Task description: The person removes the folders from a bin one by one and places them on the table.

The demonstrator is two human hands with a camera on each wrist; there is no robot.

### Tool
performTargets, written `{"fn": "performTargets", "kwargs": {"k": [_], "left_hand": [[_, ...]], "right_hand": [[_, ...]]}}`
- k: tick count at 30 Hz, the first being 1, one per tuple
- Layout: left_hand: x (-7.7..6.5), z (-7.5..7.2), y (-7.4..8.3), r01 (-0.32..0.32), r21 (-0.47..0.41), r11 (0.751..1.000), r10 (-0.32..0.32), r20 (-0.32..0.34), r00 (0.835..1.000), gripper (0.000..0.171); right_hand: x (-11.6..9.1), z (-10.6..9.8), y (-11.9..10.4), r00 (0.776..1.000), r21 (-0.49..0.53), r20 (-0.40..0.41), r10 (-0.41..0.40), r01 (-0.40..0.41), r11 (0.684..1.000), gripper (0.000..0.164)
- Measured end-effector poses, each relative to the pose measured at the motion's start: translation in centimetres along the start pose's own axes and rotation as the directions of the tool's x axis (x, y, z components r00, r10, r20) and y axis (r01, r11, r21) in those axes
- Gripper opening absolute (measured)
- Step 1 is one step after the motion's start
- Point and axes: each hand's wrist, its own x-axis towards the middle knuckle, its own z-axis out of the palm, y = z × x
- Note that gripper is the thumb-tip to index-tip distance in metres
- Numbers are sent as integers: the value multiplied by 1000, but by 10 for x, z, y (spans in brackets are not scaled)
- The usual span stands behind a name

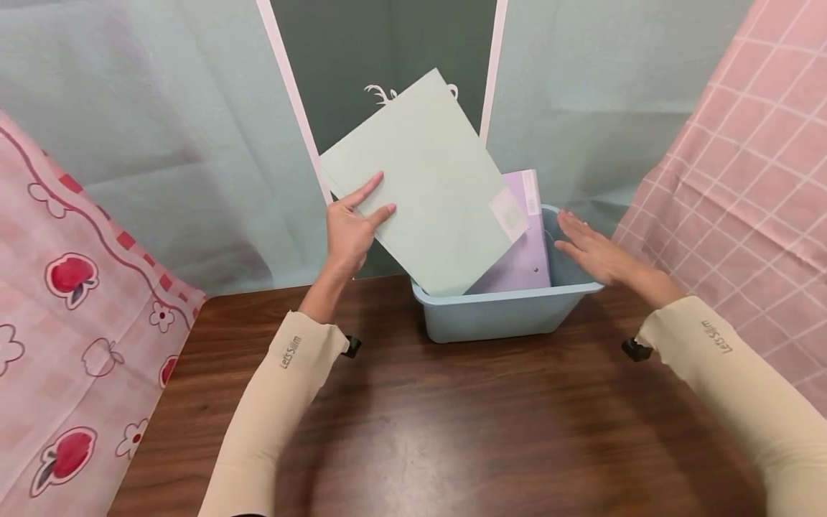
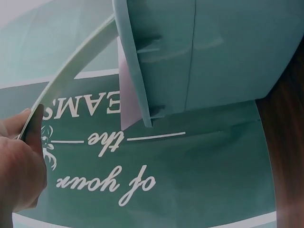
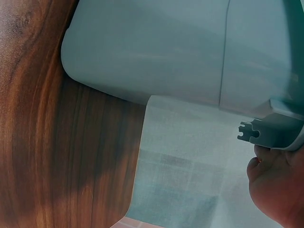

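Observation:
My left hand [image 1: 350,226] pinches a pale green file folder [image 1: 426,172] by its left edge, thumb and fingers on opposite faces. The folder is tilted, with its bottom corner at the left end of a light blue plastic bin [image 1: 491,317]. A whitish label sits near its right corner. Behind it, a purple file folder [image 1: 531,251] stands in the bin, partly covered by the green one. My right hand [image 1: 601,251], fingers straight, is at the bin's right rim; whether it touches the rim I cannot tell.
The bin stands at the back of a brown wooden table [image 1: 413,409]. Behind it hangs a grey-green cloth [image 1: 194,179] with a dark green panel bearing white lettering. Pink cloths hang at the left [image 1: 77,323] and right [image 1: 730,187].

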Motion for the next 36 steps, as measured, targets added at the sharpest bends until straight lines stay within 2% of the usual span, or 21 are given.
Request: {"fn": "performTargets", "kwargs": {"k": [16, 26, 30, 36], "left_hand": [[0, -27, 2, 10, -202, 979, -34, -115, 993, 59], [5, -46, 23, -35, -337, 941, -27, -176, 984, 60], [4, -53, 32, -17, -375, 927, -60, -193, 979, 61], [2, -67, 41, 17, -427, 904, -100, -172, 980, 63]], "right_hand": [[0, 7, -1, 1000, 8, -13, 24, -24, 1000, 74], [1, 5, -3, 1000, 16, -9, 16, -16, 1000, 74], [2, 5, -2, 1000, 18, -15, 13, -13, 1000, 75], [-1, 4, 0, 1000, 20, -9, 20, -20, 1000, 74]]}}
